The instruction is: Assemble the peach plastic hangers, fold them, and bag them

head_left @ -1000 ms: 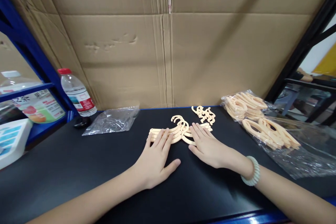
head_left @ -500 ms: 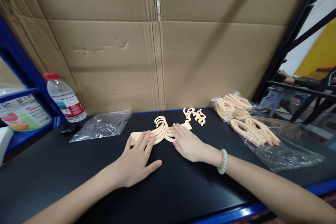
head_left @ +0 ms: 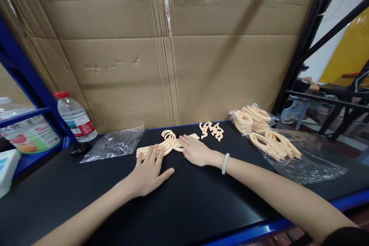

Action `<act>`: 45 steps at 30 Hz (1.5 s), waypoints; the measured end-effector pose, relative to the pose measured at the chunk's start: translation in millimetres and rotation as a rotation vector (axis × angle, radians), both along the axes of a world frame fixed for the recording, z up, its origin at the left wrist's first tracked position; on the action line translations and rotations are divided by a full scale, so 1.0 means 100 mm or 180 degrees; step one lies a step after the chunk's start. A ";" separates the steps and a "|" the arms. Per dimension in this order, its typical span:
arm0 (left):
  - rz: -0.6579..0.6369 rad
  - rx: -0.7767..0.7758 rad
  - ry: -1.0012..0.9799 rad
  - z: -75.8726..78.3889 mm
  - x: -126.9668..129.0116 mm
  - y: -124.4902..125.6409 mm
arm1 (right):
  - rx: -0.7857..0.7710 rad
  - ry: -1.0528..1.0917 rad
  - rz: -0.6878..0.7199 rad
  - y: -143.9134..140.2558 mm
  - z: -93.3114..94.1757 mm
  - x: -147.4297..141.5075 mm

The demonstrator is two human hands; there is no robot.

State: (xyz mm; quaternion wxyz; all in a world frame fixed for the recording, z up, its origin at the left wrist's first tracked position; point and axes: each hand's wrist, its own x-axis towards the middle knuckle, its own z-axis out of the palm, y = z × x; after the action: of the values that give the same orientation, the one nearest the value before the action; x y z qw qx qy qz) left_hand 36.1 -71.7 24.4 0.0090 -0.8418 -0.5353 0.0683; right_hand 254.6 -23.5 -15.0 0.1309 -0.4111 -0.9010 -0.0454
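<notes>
Several beige hangers (head_left: 170, 144) lie stacked on the black table, their curved hooks pointing away from me. My left hand (head_left: 147, 171) rests flat with its fingertips over the hangers' left arms, thumb stretched out to the side. Over the right arms lies my right hand (head_left: 196, 150), fingers extended and palm down, hiding part of them. Neither hand is wrapped around anything. Just beyond the right end of the stack sit several small beige hook-shaped pieces (head_left: 211, 130), apart from it.
A clear bag with beige hangers (head_left: 250, 117) and a second open bag with beige hangers (head_left: 275, 144) lie at right. At left are an empty plastic bag (head_left: 113, 144), a black object (head_left: 80, 148) and a water bottle (head_left: 75, 117). Cardboard (head_left: 123, 73) stands behind; a person sits beyond, right.
The view has tilted up. Both hands and the hangers have shifted slightly left, leaving a gap between the stack's right end and the small pieces. Both hands stay flat.
</notes>
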 end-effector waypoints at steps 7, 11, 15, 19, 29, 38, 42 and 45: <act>-0.0174 0.0233 -0.0426 -0.14 0.08 0.28 | -0.0106 0.0043 -0.0408 0.15 0.06 0.09; -0.0361 0.0099 -0.0536 -0.11 0.26 0.36 | -0.0099 0.0069 -0.0551 0.16 0.04 0.29; -0.0565 0.0015 -0.0634 -0.09 0.48 0.40 | -0.0103 0.0050 -0.0712 0.13 0.02 0.52; -0.0632 0.0015 -0.0697 -0.11 0.60 0.42 | -0.0124 0.0015 -0.0869 0.07 0.02 0.64; -0.0655 0.0103 -0.0667 -0.12 0.34 0.44 | -0.0308 0.0025 -0.0965 0.08 0.05 0.40; -0.0720 0.0173 -0.0724 -0.13 0.27 0.47 | -0.0270 0.0063 -0.1052 0.01 0.09 0.31; -0.0696 0.0523 -0.0909 -0.17 0.23 0.43 | -0.0030 0.0140 -0.1005 -0.08 0.11 0.33; -0.0850 0.0829 -0.1052 -0.18 0.15 0.37 | 0.0315 0.0243 -0.0815 -0.21 0.09 0.43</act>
State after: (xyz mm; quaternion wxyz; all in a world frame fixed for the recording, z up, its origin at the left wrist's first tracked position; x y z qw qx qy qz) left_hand 51.2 -34.2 6.1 0.0387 -0.8966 -0.4179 -0.1416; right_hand 297.2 -44.5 -6.4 0.1783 -0.5172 -0.8322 -0.0904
